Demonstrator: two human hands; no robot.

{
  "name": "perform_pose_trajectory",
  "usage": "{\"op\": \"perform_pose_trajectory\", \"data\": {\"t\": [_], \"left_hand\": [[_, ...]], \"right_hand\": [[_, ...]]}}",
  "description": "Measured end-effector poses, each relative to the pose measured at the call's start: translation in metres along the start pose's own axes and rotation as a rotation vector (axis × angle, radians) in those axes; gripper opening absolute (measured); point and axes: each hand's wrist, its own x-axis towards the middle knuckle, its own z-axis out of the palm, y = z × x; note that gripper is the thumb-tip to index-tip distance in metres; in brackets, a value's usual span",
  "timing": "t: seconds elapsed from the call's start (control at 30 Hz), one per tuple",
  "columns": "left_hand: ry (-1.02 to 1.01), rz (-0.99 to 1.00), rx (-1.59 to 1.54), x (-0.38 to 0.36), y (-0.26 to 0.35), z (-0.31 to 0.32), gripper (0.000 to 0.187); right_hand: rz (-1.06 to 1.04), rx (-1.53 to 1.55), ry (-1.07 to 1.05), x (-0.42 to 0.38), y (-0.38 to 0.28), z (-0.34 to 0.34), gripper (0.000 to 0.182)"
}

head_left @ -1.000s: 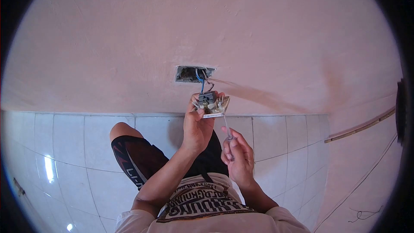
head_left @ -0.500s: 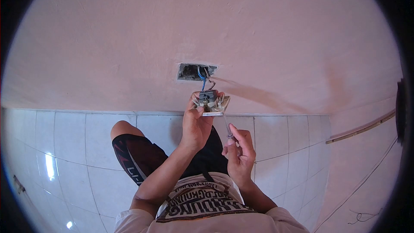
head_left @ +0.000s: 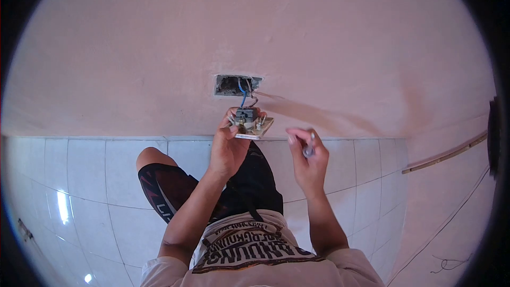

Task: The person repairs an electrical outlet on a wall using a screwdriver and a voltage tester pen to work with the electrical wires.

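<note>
My left hand (head_left: 227, 149) is closed around a wall socket (head_left: 255, 127), with its back side turned up and its white faceplate underneath. A blue wire (head_left: 244, 98) and a greyish wire (head_left: 254, 100) run from the socket's dark body into a recessed box (head_left: 226, 85) in the wall. To the right, apart from the socket, my right hand (head_left: 309, 159) is closed on a screwdriver (head_left: 308, 151) with a clear handle. The screwdriver points upward between the fingers; most of its shaft is hard to make out.
The pink wall (head_left: 133, 64) rises in front of me, above a white tiled floor (head_left: 85, 165). A thin wooden strip (head_left: 446, 159) and a loose dark cable (head_left: 441, 218) lie on the right. My bent knee (head_left: 151, 157) is at the left.
My right hand has pulled the screwdriver away from the socket's edge, moving right and up, and turned it. My left hand and the socket have shifted slightly left in view.
</note>
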Motion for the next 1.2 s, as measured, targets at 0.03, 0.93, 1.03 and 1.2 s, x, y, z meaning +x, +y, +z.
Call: {"op": "perform_pose_trajectory", "data": {"t": [0.03,0.93,1.03,1.2], "left_hand": [[0.003,-0.007,0.012,-0.001,0.001,0.001,0.040],[0.035,-0.015,0.199,-0.005,0.006,-0.002,0.046],[0.044,-0.022,0.171,-0.005,0.006,-0.002,0.047],[0.039,-0.034,0.167,-0.005,0.007,-0.004,0.048]], "right_hand": [[-0.007,0.011,-0.036,0.013,-0.005,0.003,0.013],[0.215,0.129,-0.488,0.074,-0.014,0.013,0.018],[0.255,0.173,-0.479,0.071,-0.022,0.012,0.020],[0.291,0.144,-0.434,0.069,-0.027,0.006,0.019]]}}
